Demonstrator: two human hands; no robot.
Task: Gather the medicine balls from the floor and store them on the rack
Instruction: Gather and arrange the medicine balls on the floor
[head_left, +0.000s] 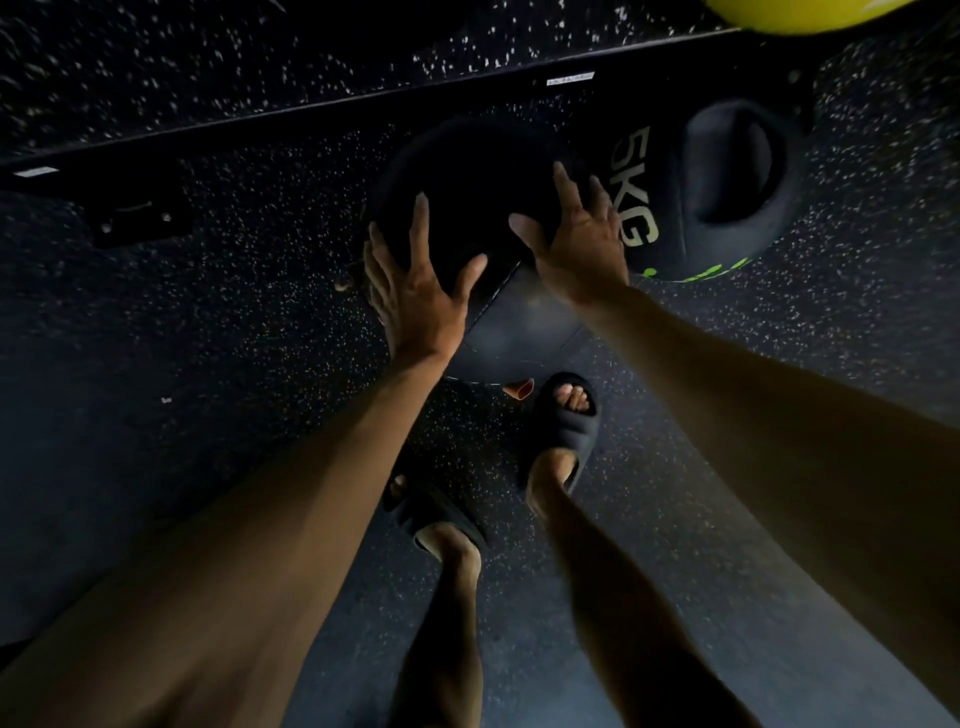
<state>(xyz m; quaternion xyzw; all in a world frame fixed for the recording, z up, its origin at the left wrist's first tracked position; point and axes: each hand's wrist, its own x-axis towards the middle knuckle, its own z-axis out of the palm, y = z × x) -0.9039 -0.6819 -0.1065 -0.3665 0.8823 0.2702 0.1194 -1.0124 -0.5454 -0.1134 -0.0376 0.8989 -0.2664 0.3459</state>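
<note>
Dark medicine ball (470, 176) sits low between both palms, just in front of the rack rail (311, 111) and touching or just beside the 5KG ball (727, 176). Can't tell if it's off the floor (208, 338). Two-sided clamp probably because it's smooth, with no handle showing. Left hand (415, 296) and right hand (579, 247) have fingers spread wide and pressed flat on its sides. No curl, no pinch.

Matt black rubber medicine ball (467, 197) on speckled, grainy rubber floor (234, 312).
</note>
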